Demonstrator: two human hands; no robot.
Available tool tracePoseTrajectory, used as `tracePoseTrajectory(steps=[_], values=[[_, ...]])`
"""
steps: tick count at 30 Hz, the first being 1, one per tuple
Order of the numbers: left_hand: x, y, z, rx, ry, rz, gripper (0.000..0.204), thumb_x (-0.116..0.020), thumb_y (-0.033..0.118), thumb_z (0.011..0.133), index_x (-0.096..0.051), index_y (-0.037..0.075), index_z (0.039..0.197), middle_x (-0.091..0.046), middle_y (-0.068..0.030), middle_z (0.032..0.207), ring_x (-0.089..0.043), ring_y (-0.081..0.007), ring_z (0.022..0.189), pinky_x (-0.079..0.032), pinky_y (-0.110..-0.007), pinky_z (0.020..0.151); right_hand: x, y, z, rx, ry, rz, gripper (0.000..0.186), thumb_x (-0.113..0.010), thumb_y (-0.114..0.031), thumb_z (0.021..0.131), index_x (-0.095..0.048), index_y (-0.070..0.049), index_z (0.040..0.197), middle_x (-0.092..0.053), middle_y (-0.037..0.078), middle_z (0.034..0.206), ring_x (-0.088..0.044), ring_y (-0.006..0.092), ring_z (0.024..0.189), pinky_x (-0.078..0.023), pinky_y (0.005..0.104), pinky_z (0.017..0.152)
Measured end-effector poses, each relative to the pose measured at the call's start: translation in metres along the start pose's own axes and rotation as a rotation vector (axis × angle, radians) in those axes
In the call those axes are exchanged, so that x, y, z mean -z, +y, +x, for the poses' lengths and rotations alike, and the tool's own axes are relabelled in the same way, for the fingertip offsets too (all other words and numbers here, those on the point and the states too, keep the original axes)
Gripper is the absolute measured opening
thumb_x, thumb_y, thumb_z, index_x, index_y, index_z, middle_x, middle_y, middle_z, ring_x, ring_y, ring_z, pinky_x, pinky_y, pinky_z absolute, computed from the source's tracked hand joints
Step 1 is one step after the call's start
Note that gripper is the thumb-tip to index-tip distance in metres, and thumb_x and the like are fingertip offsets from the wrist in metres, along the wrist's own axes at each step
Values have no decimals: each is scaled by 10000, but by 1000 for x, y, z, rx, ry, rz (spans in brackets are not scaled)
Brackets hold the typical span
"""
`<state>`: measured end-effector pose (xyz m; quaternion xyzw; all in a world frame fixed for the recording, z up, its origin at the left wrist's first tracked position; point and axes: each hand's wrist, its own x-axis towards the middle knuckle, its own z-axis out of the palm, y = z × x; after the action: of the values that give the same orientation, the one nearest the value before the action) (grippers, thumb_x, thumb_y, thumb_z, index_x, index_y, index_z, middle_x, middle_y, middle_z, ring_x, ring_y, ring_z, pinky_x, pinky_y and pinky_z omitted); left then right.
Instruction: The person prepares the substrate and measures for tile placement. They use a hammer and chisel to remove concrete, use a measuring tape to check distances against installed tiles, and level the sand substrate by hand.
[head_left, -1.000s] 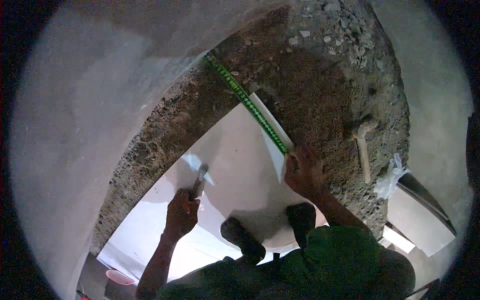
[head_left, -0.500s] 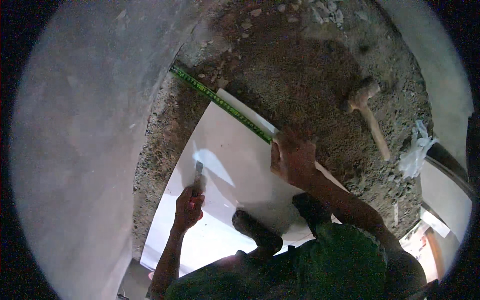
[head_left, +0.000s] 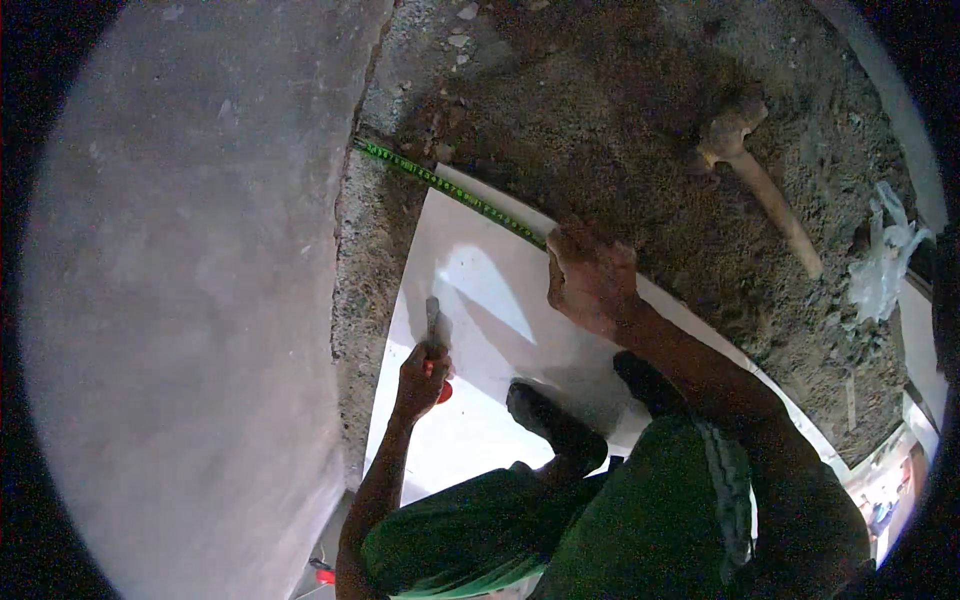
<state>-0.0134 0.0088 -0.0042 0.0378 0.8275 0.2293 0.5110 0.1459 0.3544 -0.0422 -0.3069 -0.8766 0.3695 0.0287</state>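
My right hand is closed on the green tape measure, whose case I cannot make out inside my fingers. The tape's blade runs out to the far left, along the far edge of a large glossy white tile, and its tip lies at the foot of the wall. My left hand is wrapped round a tool with a flat metal blade and red on its handle. That blade points away from me over the tile, within a patch of shadow and bright reflections.
A grey plastered wall rises along the left. Rough sandy ground lies beyond the tile. On it, to the right, are a hammer with a wooden handle and a crumpled clear plastic bag. My feet are on the tile.
My view has shifted, so wall, tile and hammer appear farther right. Both hands keep their grips, and the tape stays stretched between my right hand and the wall.
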Motion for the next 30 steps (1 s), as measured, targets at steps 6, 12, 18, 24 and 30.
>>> tracePoseTrajectory(steps=[6,12,18,24,30], values=[[1,-3,3,158,20,111,185,-652,103,949,-636,18,1112,-700,-83,890,-689,-181,803,-562,-345,739,-5,1,1,-27,-51,54,120,-655,-74,862,-599,-54,966,-576,153,971,-645,365,922,-507,527,662],[-2,-7,4,123,15,6,183,-652,131,981,-639,18,1124,-704,-84,919,-689,-174,809,-572,-347,730,-17,6,2,-14,-125,47,189,-672,-67,821,-596,-44,992,-563,153,984,-632,368,927,-513,519,674],[2,-11,5,163,5,-35,213,-672,163,983,-636,21,1137,-693,-98,930,-684,-174,805,-571,-347,728,-9,3,2,41,-29,70,167,-670,-64,821,-613,-42,977,-589,163,993,-646,376,882,-511,524,645],[5,-17,-2,-68,36,107,204,-665,201,993,-638,40,1115,-669,-69,883,-672,-163,786,-549,-333,714,1,-9,7,47,-42,-50,120,-666,-64,843,-623,-54,955,-598,175,914,-654,384,863,-523,533,653],[8,-2,-5,-259,126,322,135,-681,151,949,-648,47,1028,-690,-117,918,-684,-203,807,-541,-356,730,-7,-8,9,127,89,-126,125,-671,-70,857,-628,-75,974,-619,165,953,-646,389,843,-519,531,664]])
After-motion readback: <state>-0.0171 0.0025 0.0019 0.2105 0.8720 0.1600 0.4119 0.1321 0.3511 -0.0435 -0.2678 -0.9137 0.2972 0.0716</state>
